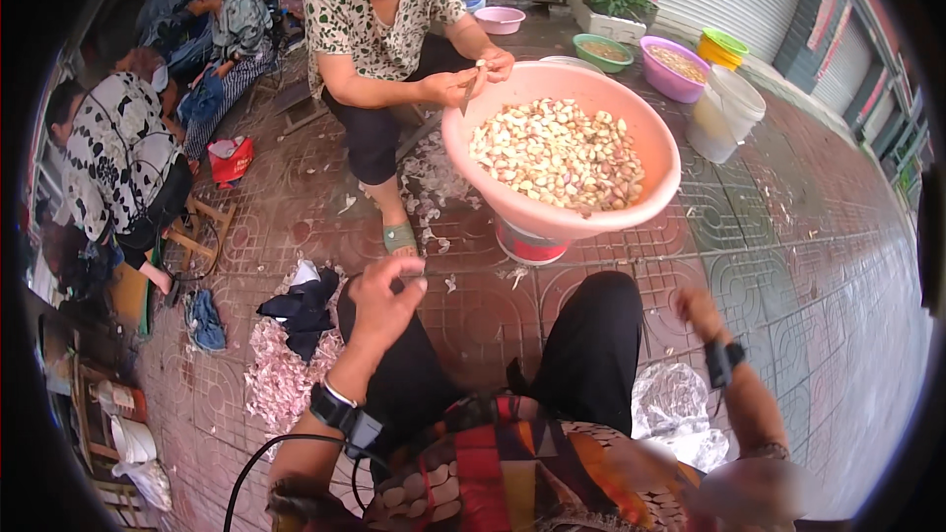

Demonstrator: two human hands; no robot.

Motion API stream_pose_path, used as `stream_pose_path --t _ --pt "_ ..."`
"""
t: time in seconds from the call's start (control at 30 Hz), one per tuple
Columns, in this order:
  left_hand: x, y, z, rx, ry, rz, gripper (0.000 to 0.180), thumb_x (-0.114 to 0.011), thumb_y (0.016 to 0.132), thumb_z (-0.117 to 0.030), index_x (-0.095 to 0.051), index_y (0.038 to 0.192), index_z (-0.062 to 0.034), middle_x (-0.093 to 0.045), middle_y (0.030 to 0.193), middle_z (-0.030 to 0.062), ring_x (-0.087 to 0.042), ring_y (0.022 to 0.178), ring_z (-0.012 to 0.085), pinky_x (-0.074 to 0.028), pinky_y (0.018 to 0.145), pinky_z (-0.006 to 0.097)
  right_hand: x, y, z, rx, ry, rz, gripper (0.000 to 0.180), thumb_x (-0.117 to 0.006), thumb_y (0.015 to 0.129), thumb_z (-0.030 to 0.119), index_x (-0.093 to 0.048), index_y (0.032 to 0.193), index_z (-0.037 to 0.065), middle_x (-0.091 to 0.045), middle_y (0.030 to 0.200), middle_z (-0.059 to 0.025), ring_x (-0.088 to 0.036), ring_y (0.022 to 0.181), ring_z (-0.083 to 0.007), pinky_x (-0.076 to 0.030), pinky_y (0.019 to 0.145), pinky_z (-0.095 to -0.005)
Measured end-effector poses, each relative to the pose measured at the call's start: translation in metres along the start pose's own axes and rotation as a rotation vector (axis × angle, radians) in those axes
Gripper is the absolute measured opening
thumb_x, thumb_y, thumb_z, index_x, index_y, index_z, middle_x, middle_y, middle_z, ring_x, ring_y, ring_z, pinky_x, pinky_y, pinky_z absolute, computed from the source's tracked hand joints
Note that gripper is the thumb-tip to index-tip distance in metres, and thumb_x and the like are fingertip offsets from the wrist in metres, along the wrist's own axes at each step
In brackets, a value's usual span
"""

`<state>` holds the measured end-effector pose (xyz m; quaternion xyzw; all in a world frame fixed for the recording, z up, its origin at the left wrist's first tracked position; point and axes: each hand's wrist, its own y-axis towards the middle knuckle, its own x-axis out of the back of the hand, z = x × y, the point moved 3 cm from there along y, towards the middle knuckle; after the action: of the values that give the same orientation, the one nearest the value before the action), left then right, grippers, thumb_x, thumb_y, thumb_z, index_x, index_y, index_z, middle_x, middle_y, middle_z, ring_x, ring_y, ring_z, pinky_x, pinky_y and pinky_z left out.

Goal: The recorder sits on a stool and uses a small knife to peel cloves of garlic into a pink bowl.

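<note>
My left hand is raised above my left knee, its fingers curled, with a gap between thumb and forefinger; no held thing can be made out. Off to the right of my right knee, my right hand is blurred, so its fingers cannot be read. Ahead of me a large pink basin full of garlic cloves rests on a red and white bucket. Across from me, a co-worker's hands hold a small knife and a clove at the basin's rim.
Pale peelings and a dark cloth lie by my left leg; a clear plastic bag lies by my right. Farther back stand a purple basin, a green basin and a whitish bucket. Other people sit at the left.
</note>
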<state>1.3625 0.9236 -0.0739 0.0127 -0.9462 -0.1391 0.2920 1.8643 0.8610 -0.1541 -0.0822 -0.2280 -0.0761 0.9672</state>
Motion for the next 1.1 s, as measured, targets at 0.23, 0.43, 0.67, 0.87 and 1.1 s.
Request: stream_pose_path --t 0.23,0.43,0.67,0.87,1.1 --pt "-0.007 0.056 -0.095 0.017 -0.573 0.307 0.013 -0.055 0.083 -0.013 -0.059 0.088 -0.0014 -0.06 0.084 0.0036 -0.055 0.077 0.0088 -0.042 0.071 0.022 0.001 0.026 0.196 0.246 0.645 -0.127 0.027 -0.048 0.086 0.025 -0.049 0.067 0.006 -0.045 0.058 0.0013 -0.04 0.047 -0.0076 -0.031 0.043 -0.0211" --pt "-0.049 0.086 -0.088 0.059 -0.583 0.373 0.013 -0.054 0.083 -0.016 -0.059 0.087 -0.0043 -0.062 0.079 0.0021 -0.056 0.073 0.0074 -0.038 0.062 0.02 -0.08 0.056 0.225 0.217 0.958 0.129 0.012 -0.042 0.078 0.01 -0.052 0.076 0.004 -0.05 0.064 -0.0016 -0.042 0.052 -0.0096 -0.034 0.049 -0.0229" --pt "-0.104 0.112 -0.057 0.204 -0.621 0.396 0.012 -0.054 0.083 -0.015 -0.059 0.086 -0.005 -0.062 0.078 0.0018 -0.056 0.072 0.0066 -0.038 0.06 0.02 -0.101 0.11 0.208 0.068 1.016 0.209 0.02 -0.044 0.085 0.02 -0.053 0.078 0.004 -0.051 0.067 -0.0013 -0.045 0.056 -0.0102 -0.036 0.052 -0.0233" --pt "-0.129 0.132 -0.06 0.149 -0.678 0.403 0.009 -0.053 0.082 -0.008 -0.058 0.087 -0.0021 -0.061 0.078 0.0031 -0.055 0.07 0.007 -0.042 0.06 0.021 -0.107 0.146 0.191 0.013 1.282 0.532 0.043 -0.045 0.086 0.047 -0.055 0.073 0.007 -0.054 0.067 -0.0018 -0.049 0.06 -0.0137 -0.038 0.055 -0.0253" --pt "-0.145 0.15 -0.126 -0.097 -0.697 0.57 0.061 -0.055 0.078 0.002 -0.024 0.131 -0.0014 -0.053 0.07 0.0011 -0.05 0.064 0.0054 -0.042 0.061 0.019 -0.109 0.145 0.195 -0.063 1.251 0.366 0.05 -0.046 0.081 0.055 -0.053 0.096 0.008 -0.058 0.09 -0.0071 -0.053 0.084 -0.0165 -0.042 0.07 -0.0314"
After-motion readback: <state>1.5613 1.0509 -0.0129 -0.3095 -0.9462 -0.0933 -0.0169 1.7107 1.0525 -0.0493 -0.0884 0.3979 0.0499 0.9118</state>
